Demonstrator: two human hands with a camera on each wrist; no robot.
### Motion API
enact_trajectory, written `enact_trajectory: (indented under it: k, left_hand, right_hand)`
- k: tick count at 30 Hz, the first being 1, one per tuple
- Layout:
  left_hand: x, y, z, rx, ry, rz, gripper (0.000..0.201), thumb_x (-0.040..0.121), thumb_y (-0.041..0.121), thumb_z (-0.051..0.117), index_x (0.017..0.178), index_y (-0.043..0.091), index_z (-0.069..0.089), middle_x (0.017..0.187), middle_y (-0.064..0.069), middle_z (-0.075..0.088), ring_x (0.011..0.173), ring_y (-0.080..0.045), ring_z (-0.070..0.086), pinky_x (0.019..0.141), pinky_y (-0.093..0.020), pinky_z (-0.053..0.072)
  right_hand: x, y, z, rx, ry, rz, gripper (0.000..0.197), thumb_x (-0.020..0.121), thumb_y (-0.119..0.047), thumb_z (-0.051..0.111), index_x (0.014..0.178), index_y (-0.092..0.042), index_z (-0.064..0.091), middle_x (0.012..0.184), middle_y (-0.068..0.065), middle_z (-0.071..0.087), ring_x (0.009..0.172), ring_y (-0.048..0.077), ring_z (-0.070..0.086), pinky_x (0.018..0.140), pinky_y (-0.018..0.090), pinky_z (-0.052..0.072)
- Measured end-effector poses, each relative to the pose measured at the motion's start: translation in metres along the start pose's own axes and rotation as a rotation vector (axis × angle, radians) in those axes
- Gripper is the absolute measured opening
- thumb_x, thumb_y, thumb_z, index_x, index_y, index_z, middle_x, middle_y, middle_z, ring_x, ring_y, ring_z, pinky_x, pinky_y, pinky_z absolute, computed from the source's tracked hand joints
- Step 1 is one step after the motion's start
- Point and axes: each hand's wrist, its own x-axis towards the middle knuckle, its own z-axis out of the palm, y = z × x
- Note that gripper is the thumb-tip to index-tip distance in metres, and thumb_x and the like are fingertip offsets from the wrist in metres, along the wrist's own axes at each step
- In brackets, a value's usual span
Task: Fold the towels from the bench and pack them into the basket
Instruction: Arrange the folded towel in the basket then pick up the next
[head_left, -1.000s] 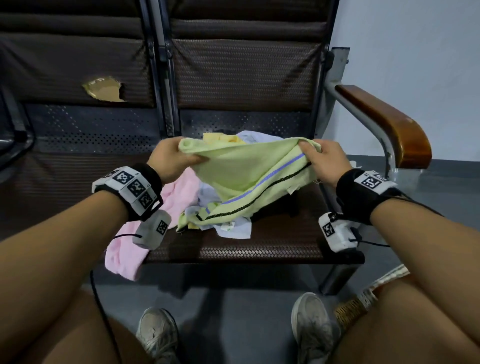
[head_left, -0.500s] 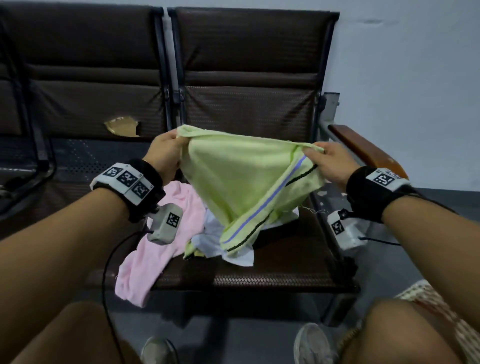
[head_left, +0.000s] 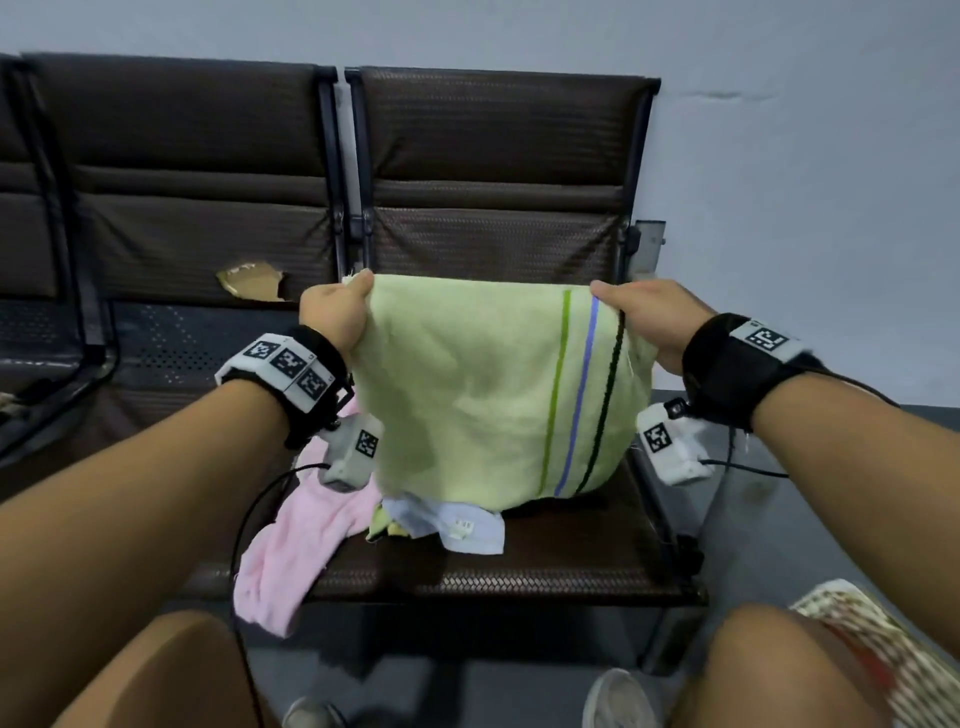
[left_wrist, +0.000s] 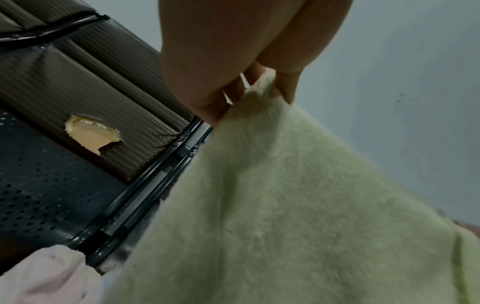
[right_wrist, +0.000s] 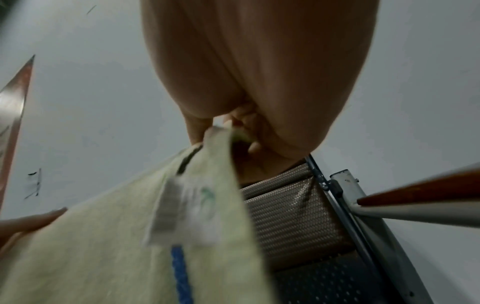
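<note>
Left hand (head_left: 332, 312) and right hand (head_left: 644, 319) each pinch a top corner of the green towel (head_left: 483, 395), holding it spread and hanging above the bench (head_left: 545, 566). Its lower edge reaches the pile beneath: a pink towel (head_left: 291, 551) draping over the seat front, a blue towel (head_left: 457, 525) beside it. The basket (head_left: 883, 660) sits at lower right by the person's knee.

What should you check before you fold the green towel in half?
1. Left hand pinches a top corner of the green towel: ok.
2. Right hand pinches the other top corner: ok.
3. Top edge stretched straight: ok.
4. Bottom edge clear of the pile, the blue towel and pink towel, on the bench: cannot tell.
5. Basket within reach by the right knee: ok.
</note>
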Motion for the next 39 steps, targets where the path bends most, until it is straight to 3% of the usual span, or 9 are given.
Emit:
enact_trajectory:
  k: [2,6,14,20,23,27,32,35,39]
  left_hand:
    - [-0.008,0.004,0.011,-0.016,0.032,-0.053,0.029,0.08,0.037,0.069,0.071,0.01,0.064,0.075,-0.007,0.063,0.073,-0.024,0.061,0.074,-0.037,0.054]
    - [-0.046,0.014,0.046,-0.159,-0.159,-0.045,0.027,0.086,0.016,0.065,0.061,0.011,0.059,0.053,-0.003,0.052,0.046,-0.018,0.048,0.048,-0.022,0.04]
    - [-0.103,0.018,0.077,-0.089,-0.523,0.044,0.019,0.094,0.007,0.059,0.102,-0.006,0.069,0.075,-0.011,0.06,0.055,-0.013,0.054,0.054,-0.024,0.046]
    - [-0.085,0.007,0.056,-0.045,-0.351,0.03,0.03,0.084,-0.003,0.046,0.104,-0.001,0.068,0.09,-0.022,0.069,0.072,-0.025,0.061,0.049,-0.02,0.045]
    - [-0.078,-0.003,0.053,0.035,-0.538,-0.023,0.041,0.072,-0.002,0.045,0.107,0.007,0.065,0.099,-0.011,0.062,0.087,-0.021,0.054,0.066,-0.024,0.04]
    - [-0.067,0.0,0.051,-0.123,-0.785,-0.177,0.042,0.084,0.013,0.06,0.125,0.005,0.065,0.119,-0.011,0.069,0.104,-0.025,0.066,0.092,-0.038,0.051]
    - [-0.042,0.012,0.063,0.08,-0.563,0.048,0.018,0.089,0.025,0.072,0.096,0.008,0.075,0.095,-0.007,0.077,0.081,-0.019,0.072,0.065,-0.029,0.057]
    - [-0.029,0.014,0.074,0.215,-0.443,0.236,0.024,0.091,0.027,0.07,0.092,0.004,0.075,0.09,-0.007,0.074,0.074,-0.014,0.067,0.066,-0.029,0.053]
    - [-0.025,0.026,0.085,0.067,-0.381,0.312,0.016,0.092,0.023,0.069,0.089,0.009,0.075,0.091,-0.008,0.075,0.079,-0.015,0.068,0.077,-0.036,0.058]
  right_hand:
    - [-0.001,-0.007,0.012,0.102,0.026,0.076,0.04,0.09,-0.04,0.07,0.107,-0.004,0.074,0.106,0.011,0.076,0.098,0.029,0.072,0.097,0.044,0.055]
    - [-0.007,-0.022,0.041,0.235,-0.011,0.141,0.043,0.093,-0.023,0.069,0.117,0.011,0.065,0.117,0.026,0.069,0.099,0.033,0.069,0.092,0.046,0.055]
    - [-0.03,-0.034,0.065,0.342,-0.238,0.117,0.039,0.094,-0.025,0.067,0.114,0.008,0.068,0.104,0.021,0.073,0.092,0.031,0.073,0.079,0.036,0.06]
    - [-0.042,-0.03,0.058,0.249,-0.292,0.081,0.025,0.09,0.003,0.045,0.107,0.013,0.061,0.091,0.015,0.057,0.077,0.023,0.057,0.063,0.026,0.049]
    - [-0.047,-0.037,0.057,0.31,-0.387,0.092,0.026,0.088,0.008,0.036,0.085,-0.006,0.058,0.08,0.007,0.058,0.066,0.014,0.059,0.056,0.019,0.049]
    - [-0.043,-0.041,0.054,0.372,-0.402,0.111,0.018,0.093,-0.004,0.042,0.098,-0.003,0.059,0.1,0.018,0.061,0.087,0.025,0.062,0.081,0.034,0.053]
    - [-0.023,-0.033,0.033,-0.18,-0.254,-0.059,0.026,0.087,-0.018,0.075,0.108,-0.004,0.071,0.103,0.012,0.076,0.094,0.029,0.073,0.084,0.038,0.06]
    - [-0.004,-0.029,0.025,-0.439,-0.007,-0.188,0.015,0.089,-0.025,0.071,0.099,-0.014,0.074,0.089,0.002,0.072,0.08,0.018,0.065,0.073,0.031,0.052]
    - [0.013,-0.032,0.026,-0.308,0.139,-0.301,0.02,0.093,-0.031,0.065,0.102,-0.015,0.073,0.09,0.001,0.069,0.081,0.015,0.062,0.073,0.029,0.048]
